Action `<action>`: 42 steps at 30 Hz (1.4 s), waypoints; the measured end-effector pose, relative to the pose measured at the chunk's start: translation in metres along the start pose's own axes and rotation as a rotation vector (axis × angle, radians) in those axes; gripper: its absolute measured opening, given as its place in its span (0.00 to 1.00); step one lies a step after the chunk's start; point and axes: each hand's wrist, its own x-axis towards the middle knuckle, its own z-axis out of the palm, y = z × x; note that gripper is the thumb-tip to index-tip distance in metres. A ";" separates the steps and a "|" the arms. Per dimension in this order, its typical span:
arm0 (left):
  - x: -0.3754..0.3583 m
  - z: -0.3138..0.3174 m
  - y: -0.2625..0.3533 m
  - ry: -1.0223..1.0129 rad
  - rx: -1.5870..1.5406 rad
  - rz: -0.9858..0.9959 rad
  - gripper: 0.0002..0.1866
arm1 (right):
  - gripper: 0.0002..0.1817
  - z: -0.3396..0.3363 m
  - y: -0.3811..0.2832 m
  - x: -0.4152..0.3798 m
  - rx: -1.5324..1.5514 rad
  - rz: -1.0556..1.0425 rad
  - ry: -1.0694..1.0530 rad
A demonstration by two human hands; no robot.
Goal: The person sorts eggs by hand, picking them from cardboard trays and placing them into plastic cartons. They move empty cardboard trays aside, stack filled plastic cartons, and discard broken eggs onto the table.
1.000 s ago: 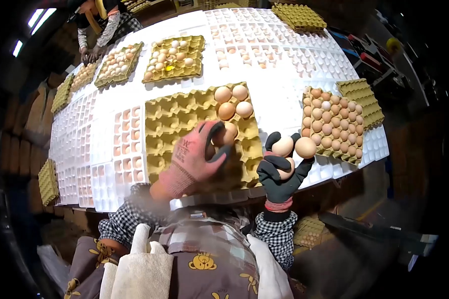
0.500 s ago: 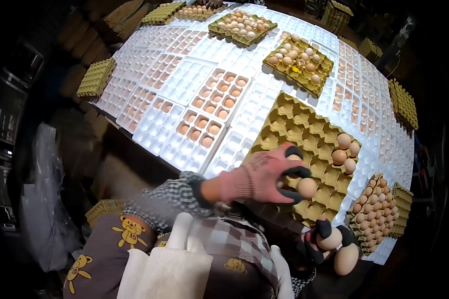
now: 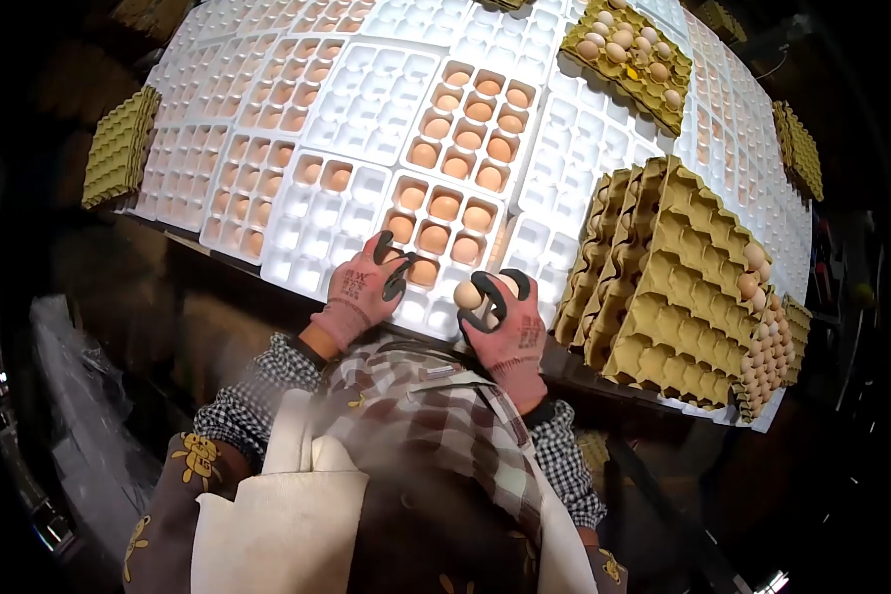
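My left hand point(image 3: 363, 285), in a pink glove with dark fingertips, reaches over the near end of a white foam tray point(image 3: 438, 319). Its fingers curl round a brown egg point(image 3: 393, 256) at a tray cell, partly hidden by them. Another egg point(image 3: 423, 272) sits right beside the fingertips. At the tray's near right corner, my right hand point(image 3: 510, 322) is closed round several eggs; one pale brown egg point(image 3: 468, 294) shows between thumb and fingers. Brown eggs point(image 3: 433, 238) fill the tray's farther cells.
Yellowish pulp trays point(image 3: 678, 287) lean tilted at the right, with a few eggs point(image 3: 752, 272) by their far edge. Behind stands a pulp tray of eggs with a broken yolk point(image 3: 632, 72). A full foam tray point(image 3: 473, 129) lies ahead; a pulp stack point(image 3: 121, 148) stands far left.
Both hands have moved left, from the pulp tray and table's right side to the foam tray. The large pulp tray, flat before, now appears tilted up. The view has shifted.
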 end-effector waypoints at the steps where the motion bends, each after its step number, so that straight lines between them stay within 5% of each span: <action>1: -0.004 -0.001 -0.001 0.039 -0.088 0.014 0.25 | 0.30 0.022 0.006 0.009 -0.129 0.039 -0.036; 4: -0.024 0.010 -0.023 0.064 0.058 0.244 0.31 | 0.27 0.054 0.011 0.003 -0.203 0.083 -0.037; 6: -0.029 0.020 -0.042 -0.066 -0.018 0.217 0.33 | 0.26 0.062 0.005 -0.007 -0.013 -0.267 0.025; 8: -0.030 0.031 -0.051 0.089 -0.077 0.300 0.31 | 0.29 0.086 0.002 -0.009 -0.189 -0.235 -0.404; 11: -0.025 0.034 -0.050 0.059 -0.073 0.268 0.33 | 0.32 0.095 0.011 -0.011 -0.058 -0.135 -0.397; 13: -0.026 0.027 -0.045 0.015 -0.041 0.228 0.35 | 0.34 0.090 0.022 -0.017 -0.134 -0.227 -0.133; 15: -0.027 0.032 -0.043 0.097 -0.119 0.207 0.36 | 0.36 0.102 0.032 -0.021 -0.401 -0.266 -0.221; 17: -0.024 0.033 -0.043 0.194 -0.178 0.183 0.36 | 0.37 0.091 0.039 -0.025 -0.253 -0.258 -0.258; 20: 0.002 -0.004 -0.015 0.344 -0.521 0.172 0.26 | 0.33 -0.001 0.016 -0.043 0.348 -0.318 -0.079; 22: 0.030 -0.025 0.010 0.372 -0.699 0.159 0.20 | 0.28 -0.128 0.001 -0.052 0.104 -0.537 0.062; 24: 0.060 -0.061 0.067 0.413 -0.722 0.224 0.17 | 0.30 -0.202 0.037 -0.051 0.116 -0.231 0.666; 25: 0.075 -0.076 0.103 0.402 -0.773 0.297 0.16 | 0.28 -0.250 0.063 -0.036 -0.172 -0.110 0.814; 26: 0.090 -0.090 0.143 0.396 -0.820 0.369 0.15 | 0.29 -0.285 0.084 -0.018 -0.606 -0.075 0.846; 28: 0.108 -0.111 0.235 0.226 -0.986 0.561 0.14 | 0.29 -0.309 0.168 0.012 -0.838 -0.022 0.524; 29: 0.118 -0.115 0.278 0.143 -0.920 0.720 0.14 | 0.29 -0.321 0.179 0.017 -0.827 -0.039 0.550; 31: 0.129 -0.110 0.359 0.140 -0.746 0.965 0.20 | 0.30 -0.340 0.195 0.025 -0.478 0.016 0.374; 32: 0.140 -0.089 0.392 0.134 -0.635 0.948 0.27 | 0.27 -0.345 0.191 0.021 -0.190 -0.009 0.443; 33: 0.143 -0.071 0.420 0.287 -0.186 0.874 0.33 | 0.24 -0.342 0.212 0.022 0.342 0.024 0.495; 34: 0.149 -0.064 0.440 0.198 0.188 0.781 0.33 | 0.22 -0.342 0.227 0.025 0.873 0.060 0.515; 35: 0.155 -0.060 0.446 0.188 0.163 0.763 0.32 | 0.17 -0.341 0.241 0.028 1.436 -0.066 0.427; 36: 0.159 -0.054 0.450 0.171 0.142 0.743 0.31 | 0.15 -0.344 0.246 0.033 1.520 -0.083 0.397; 38: 0.179 -0.049 0.426 0.262 -0.371 0.855 0.28 | 0.15 -0.353 0.268 0.046 1.126 -0.018 0.366; 39: 0.205 -0.030 0.412 0.062 -0.992 0.811 0.24 | 0.17 -0.366 0.226 0.046 0.884 0.131 0.348; 40: 0.211 -0.049 0.407 -0.237 -1.382 0.653 0.21 | 0.21 -0.364 0.214 0.058 0.558 -0.171 0.366; 42: 0.228 -0.067 0.408 -0.185 -1.133 0.601 0.21 | 0.24 -0.359 0.212 0.077 -0.489 -0.273 0.305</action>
